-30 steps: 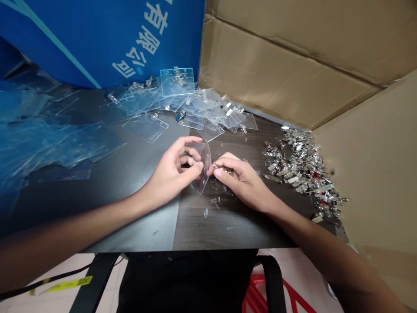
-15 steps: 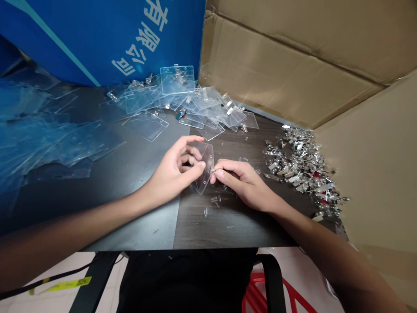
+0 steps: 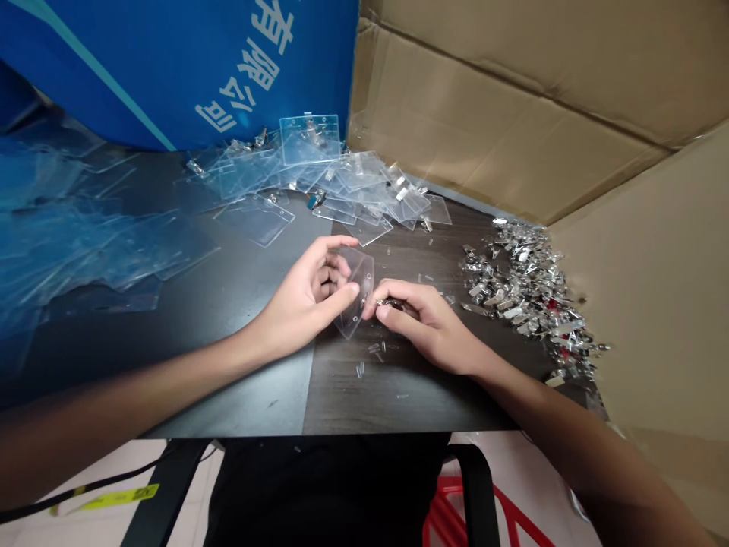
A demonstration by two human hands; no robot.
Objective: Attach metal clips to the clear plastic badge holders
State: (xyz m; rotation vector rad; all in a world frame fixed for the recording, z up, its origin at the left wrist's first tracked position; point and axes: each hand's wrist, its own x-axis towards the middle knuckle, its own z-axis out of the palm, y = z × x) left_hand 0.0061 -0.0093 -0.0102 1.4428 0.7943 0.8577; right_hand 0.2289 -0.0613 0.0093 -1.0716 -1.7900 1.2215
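My left hand [image 3: 307, 289] grips a transparent plastic badge holder [image 3: 358, 292], which stands tilted on its lower edge, with fingers behind the sheet and the thumb across its front. My right hand [image 3: 424, 323] pinches a small metal badge clip [image 3: 390, 305] between thumb and fingers, right at the holder's lower right edge. Most of the clip is hidden by those fingers. Whether it touches the holder's punched hole, I cannot tell.
A black and dark wood table [image 3: 256, 395] carries a heap of metal clips [image 3: 521, 292] to the right and overlapping transparent holders [image 3: 319, 178] behind. Small transparent bits [image 3: 370, 357] lie below my hands. Cardboard [image 3: 501, 114] and a blue banner [image 3: 171, 68] rise behind.
My right hand has shifted slightly down and closer to the holder's lower edge, carrying the clip. The holder has tilted a little in my left hand.
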